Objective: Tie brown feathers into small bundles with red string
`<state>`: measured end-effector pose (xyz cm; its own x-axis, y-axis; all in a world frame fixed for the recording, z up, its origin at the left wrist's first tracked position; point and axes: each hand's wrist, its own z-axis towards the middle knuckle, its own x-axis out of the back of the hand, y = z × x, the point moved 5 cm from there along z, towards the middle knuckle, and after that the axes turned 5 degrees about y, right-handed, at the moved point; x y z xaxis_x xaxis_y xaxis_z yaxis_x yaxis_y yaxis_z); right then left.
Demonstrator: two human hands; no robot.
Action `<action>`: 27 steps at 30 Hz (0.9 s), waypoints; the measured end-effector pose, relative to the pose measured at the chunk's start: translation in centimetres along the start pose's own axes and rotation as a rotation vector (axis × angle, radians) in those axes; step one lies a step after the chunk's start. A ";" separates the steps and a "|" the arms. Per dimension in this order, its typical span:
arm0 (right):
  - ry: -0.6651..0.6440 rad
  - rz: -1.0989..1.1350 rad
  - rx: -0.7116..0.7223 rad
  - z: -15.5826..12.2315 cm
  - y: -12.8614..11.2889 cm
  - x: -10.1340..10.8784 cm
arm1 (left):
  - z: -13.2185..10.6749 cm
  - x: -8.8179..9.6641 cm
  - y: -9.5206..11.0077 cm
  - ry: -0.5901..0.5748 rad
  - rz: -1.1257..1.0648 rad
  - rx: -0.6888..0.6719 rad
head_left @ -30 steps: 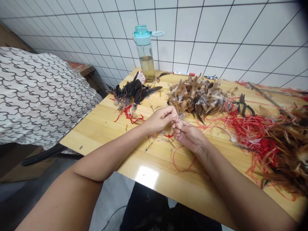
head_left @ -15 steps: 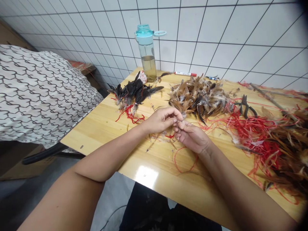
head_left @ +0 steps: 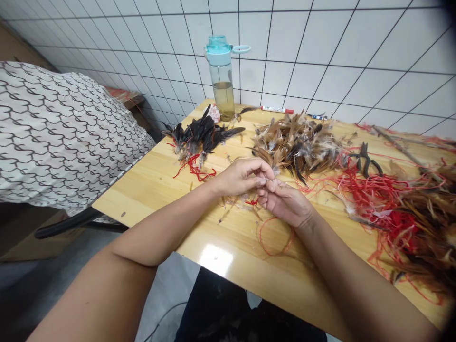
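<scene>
Near: red thread loop [head_left: 272,237] on desk [head_left: 228,247], below wrists. Centre: left hand [head_left: 242,176] and right hand [head_left: 285,202], fingertips meeting, pinching small feather [head_left: 265,181]. Far: brown feather pile [head_left: 295,142], black feathers [head_left: 201,133], bottle [head_left: 223,78].

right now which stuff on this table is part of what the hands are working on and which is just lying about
In hand:
left hand and right hand, fingertips pinched together on something small
red string looped under them
brown feather pile just behind

Lying about:
water bottle
red marker
pliers
black feather bundle
</scene>
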<state>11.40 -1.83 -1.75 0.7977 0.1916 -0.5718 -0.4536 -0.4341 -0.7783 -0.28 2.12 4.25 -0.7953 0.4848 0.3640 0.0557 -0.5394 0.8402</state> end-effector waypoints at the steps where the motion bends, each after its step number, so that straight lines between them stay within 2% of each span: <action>1: -0.004 0.005 0.001 0.0 0.0 0.0 | 0.0 0.0 0.0 0.005 0.000 0.010; 7: 0.016 0.110 -0.030 -0.2 -0.1 -0.5 | 0.2 0.1 -0.1 0.021 -0.018 0.011; 11: 0.029 0.096 -0.024 -0.2 -0.1 -0.6 | 0.1 0.0 -0.2 0.027 -0.017 0.024; 17: 0.022 0.099 -0.008 0.1 0.1 -0.5 | -0.1 -0.5 -0.7 0.062 -0.218 0.148; 23: 0.003 0.195 -0.012 0.3 0.5 -0.3 | 0.1 -0.4 -0.7 0.105 -0.267 0.133; 27: 0.013 0.250 -0.010 0.4 0.6 -0.2 | 0.1 -0.5 -1.0 0.084 -0.280 0.166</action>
<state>10.79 -1.76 -2.18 0.6664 0.0655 -0.7427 -0.6336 -0.4753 -0.6105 0.11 2.54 3.29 -0.8402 0.5362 0.0811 -0.0798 -0.2702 0.9595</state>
